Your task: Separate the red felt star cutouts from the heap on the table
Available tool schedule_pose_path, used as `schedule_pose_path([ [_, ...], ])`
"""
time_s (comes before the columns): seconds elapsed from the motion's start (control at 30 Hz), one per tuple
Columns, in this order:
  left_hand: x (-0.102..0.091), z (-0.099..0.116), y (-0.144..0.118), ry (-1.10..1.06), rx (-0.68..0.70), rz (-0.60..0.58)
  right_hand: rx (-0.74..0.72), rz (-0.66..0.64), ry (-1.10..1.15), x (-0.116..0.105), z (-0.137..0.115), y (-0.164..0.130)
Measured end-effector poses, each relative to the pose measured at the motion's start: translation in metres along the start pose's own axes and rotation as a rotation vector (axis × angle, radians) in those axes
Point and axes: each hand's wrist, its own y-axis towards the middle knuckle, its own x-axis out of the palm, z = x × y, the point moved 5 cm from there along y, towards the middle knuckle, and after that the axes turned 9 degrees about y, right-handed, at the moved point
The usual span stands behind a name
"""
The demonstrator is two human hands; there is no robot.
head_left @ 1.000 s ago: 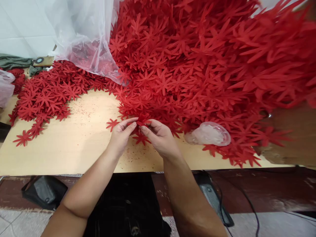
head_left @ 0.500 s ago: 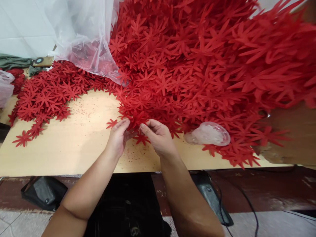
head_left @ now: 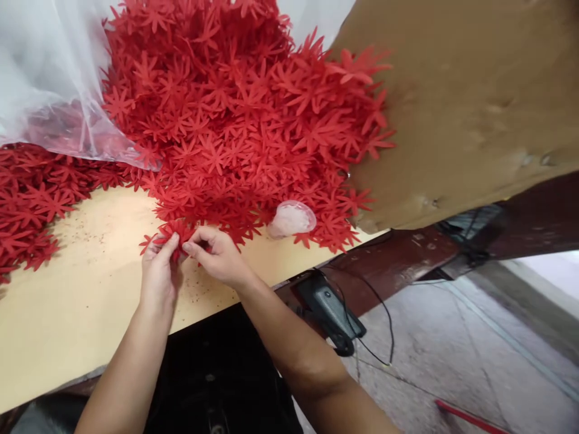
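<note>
A red artificial flower (head_left: 177, 229) with narrow petals is pinched in my left hand (head_left: 159, 271), the thumb lying over its petals. My right hand (head_left: 219, 256) is closed at the flower's right side, with thumb and forefinger pressed together on it. Whether they grip a single petal layer or several I cannot tell. Just behind both hands rises a big heap of red star-shaped flower pieces (head_left: 244, 132). Right of my right hand, a clear plastic cup (head_left: 294, 218) with whitish contents leans on its side against the heap's front edge.
Darker red pieces (head_left: 31, 199) lie in a pile at the left. A clear plastic bag (head_left: 58, 108) stands at the back left. A brown board (head_left: 461, 114) borders the heap on the right. Red crumbs dot the pale tabletop (head_left: 90, 313). Beneath the table hang black cables (head_left: 391, 325).
My view has swung to the right and tilted, showing more of the brown board and floor. Both hands stay at the red flower, with the fingers slightly shifted.
</note>
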Motion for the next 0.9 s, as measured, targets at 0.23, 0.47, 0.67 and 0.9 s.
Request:
schedule_pose_path([
  [0.23,-0.013,0.011,0.009,-0.076,-0.068,0.182,-0.09,0.025,0.083,-0.012,-0.017,-0.012],
  [0.47,-0.005,0.006,0.001,-0.031,-0.085,0.054,-0.01,0.361,0.33,-0.057,-0.008,0.001],
  [0.67,-0.007,0.007,-0.003,-0.034,-0.084,0.007,-0.022,0.454,0.352,-0.059,0.004,0.01],
  [0.9,-0.007,0.007,-0.001,-0.017,-0.1,0.004,-0.178,0.271,-0.355,-0.051,-0.012,0.015],
])
